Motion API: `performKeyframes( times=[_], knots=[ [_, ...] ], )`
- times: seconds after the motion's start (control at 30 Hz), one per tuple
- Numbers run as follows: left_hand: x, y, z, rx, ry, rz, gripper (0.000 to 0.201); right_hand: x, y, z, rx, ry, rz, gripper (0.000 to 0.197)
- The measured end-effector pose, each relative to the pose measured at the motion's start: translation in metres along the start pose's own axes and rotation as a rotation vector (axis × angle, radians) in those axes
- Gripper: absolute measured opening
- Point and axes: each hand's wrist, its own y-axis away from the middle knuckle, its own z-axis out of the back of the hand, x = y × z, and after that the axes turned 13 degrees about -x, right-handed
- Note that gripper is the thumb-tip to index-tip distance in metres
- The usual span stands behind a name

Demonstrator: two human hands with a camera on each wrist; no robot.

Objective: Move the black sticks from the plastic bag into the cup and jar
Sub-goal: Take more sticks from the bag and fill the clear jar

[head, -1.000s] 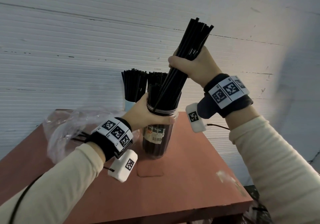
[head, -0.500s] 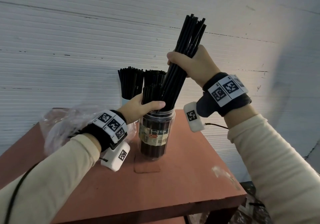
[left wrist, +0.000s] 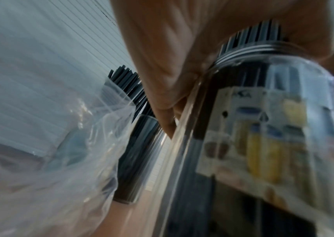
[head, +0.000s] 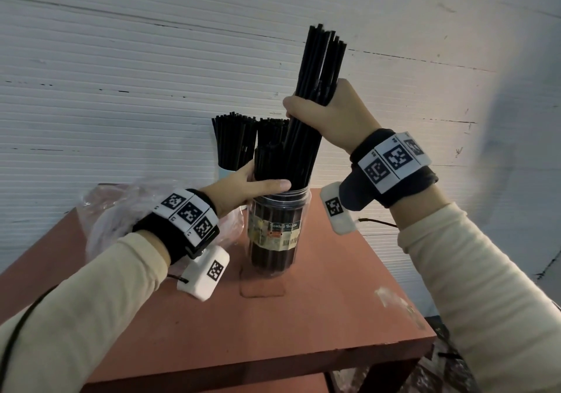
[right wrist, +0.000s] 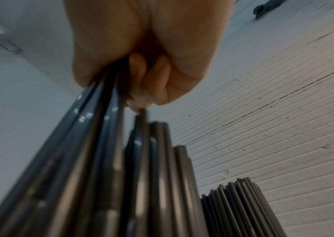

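Note:
A clear jar (head: 277, 234) with a printed label stands on the red table, packed with black sticks. My right hand (head: 318, 113) grips a bundle of black sticks (head: 321, 64) near its middle; the lower ends reach into the jar's mouth. My left hand (head: 243, 184) curls round the sticks standing in the jar just above the rim, thumb across the front. In the left wrist view my left hand (left wrist: 172, 64) sits against the jar (left wrist: 273, 128). Behind the jar, a pale cup (head: 226, 172) holds more black sticks (head: 233, 140). The crumpled plastic bag (head: 109, 210) lies at the left.
The red table (head: 273, 326) has its front edge and right corner close below my arms. A white ribbed wall (head: 121, 74) stands right behind the cup and jar. A scrap of clear plastic (head: 397, 304) lies near the table's right edge.
My right hand has swung the bundle from tilted to nearly upright and lowered its ends into the jar. My left hand has slid up from the jar's body to the sticks above the rim.

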Motion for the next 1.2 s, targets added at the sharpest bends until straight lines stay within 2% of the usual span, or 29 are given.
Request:
performKeyframes(
  times=[0.1, 0.23, 0.33, 0.43, 0.5, 0.6, 0.67, 0.73, 0.87, 1.0, 1.1, 1.2],
  knots=[
    [0.007, 0.004, 0.0, -0.052, -0.013, -0.001, 0.111, -0.005, 0.009, -0.007, 0.095, 0.031, 0.01, 0.035],
    [0.01, 0.011, -0.002, -0.095, -0.04, -0.018, 0.103, -0.019, 0.022, -0.01, 0.202, 0.038, -0.059, 0.022],
    [0.01, 0.017, -0.006, -0.135, -0.028, -0.016, 0.094, -0.026, 0.027, -0.007, 0.175, 0.046, -0.076, 0.039],
    [0.008, 0.024, -0.011, -0.184, -0.008, -0.016, 0.097, -0.024, 0.031, -0.004, 0.038, 0.033, -0.057, 0.073],
    [0.006, 0.027, -0.012, -0.23, -0.04, -0.018, 0.104, -0.015, 0.032, -0.001, -0.074, 0.023, 0.015, 0.085],
    [0.002, 0.032, -0.01, -0.286, -0.181, -0.044, 0.106, 0.0, 0.029, -0.002, -0.194, 0.076, 0.216, 0.076],
    [-0.001, 0.035, -0.009, -0.295, -0.237, -0.044, 0.1, 0.005, 0.024, -0.005, -0.216, 0.161, 0.34, 0.066],
    [-0.002, 0.037, -0.009, -0.292, -0.268, -0.041, 0.093, 0.005, 0.021, -0.01, -0.213, 0.228, 0.391, 0.056],
    [-0.003, 0.039, -0.011, -0.306, -0.246, -0.037, 0.087, -0.001, 0.026, -0.018, -0.25, 0.264, 0.396, 0.037],
    [0.0, 0.04, -0.014, -0.347, -0.221, -0.037, 0.085, -0.014, 0.05, -0.028, -0.242, 0.266, 0.367, 0.026],
    [0.002, 0.043, -0.019, -0.384, -0.17, -0.044, 0.092, -0.016, 0.064, -0.029, -0.237, 0.255, 0.34, 0.028],
    [0.002, 0.043, -0.023, -0.409, -0.137, -0.032, 0.084, -0.012, 0.066, -0.026, -0.211, 0.283, 0.318, 0.036]
  ],
)
